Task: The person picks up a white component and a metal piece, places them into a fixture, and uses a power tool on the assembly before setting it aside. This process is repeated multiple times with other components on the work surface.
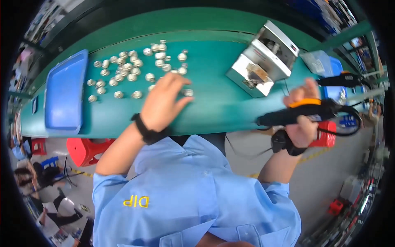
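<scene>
My left hand, a black band on its wrist, reaches over the green mat. Its thumb and forefinger are apart on either side of a small round silver part; whether they touch it I cannot tell. Many similar silver parts lie scattered beyond and to the left of this hand. At the right, my right hand is closed around a black electric screwdriver with an orange strip. The screwdriver lies sideways, its tip pointing left, its cable looping off to the right. Motion blurs this hand's upper fingers.
A blue tray stands at the mat's left end. A white and silver box-shaped machine sits at the back right. Beyond it are a clear plastic bag and a second black screwdriver. Red stools stand below the bench edge.
</scene>
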A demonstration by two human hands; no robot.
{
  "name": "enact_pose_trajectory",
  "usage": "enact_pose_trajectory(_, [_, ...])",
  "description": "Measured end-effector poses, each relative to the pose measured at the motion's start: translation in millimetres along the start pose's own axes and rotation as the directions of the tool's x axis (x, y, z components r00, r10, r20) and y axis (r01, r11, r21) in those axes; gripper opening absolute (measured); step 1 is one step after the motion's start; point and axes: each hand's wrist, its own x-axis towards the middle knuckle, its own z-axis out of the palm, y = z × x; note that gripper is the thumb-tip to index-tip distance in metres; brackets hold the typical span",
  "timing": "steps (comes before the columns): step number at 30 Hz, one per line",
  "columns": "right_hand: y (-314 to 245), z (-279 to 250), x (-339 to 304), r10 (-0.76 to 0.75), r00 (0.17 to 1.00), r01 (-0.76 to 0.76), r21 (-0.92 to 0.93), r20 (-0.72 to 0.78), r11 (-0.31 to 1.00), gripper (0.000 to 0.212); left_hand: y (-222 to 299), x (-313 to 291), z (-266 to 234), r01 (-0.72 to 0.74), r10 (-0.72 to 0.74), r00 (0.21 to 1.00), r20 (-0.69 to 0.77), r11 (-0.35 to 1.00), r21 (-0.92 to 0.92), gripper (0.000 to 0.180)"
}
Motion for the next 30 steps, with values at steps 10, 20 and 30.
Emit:
enact_pose_trajectory(10, [32,3,-4,0.138,0.965,-0.131,-0.047,0.221,0.99,0.039,-26,-8,34,-0.075,0.033,0.982,0.185,0.971,0.227,0.026])
enact_pose_trajectory(20, [40,60,-22,-0.029,0.997,0.027,0.02,0.072,0.999,0.034,-24,-8,18,-0.14,0.14,0.958,0.251,0.99,-0.018,0.026])
enact_pose_trajectory(30, [14,75,-15,-0.057,0.946,-0.008,-0.199,-0.318,0.98,0.012,-22,-3,19,-0.103,0.12,0.953,0.279,0.992,-0.078,0.025])
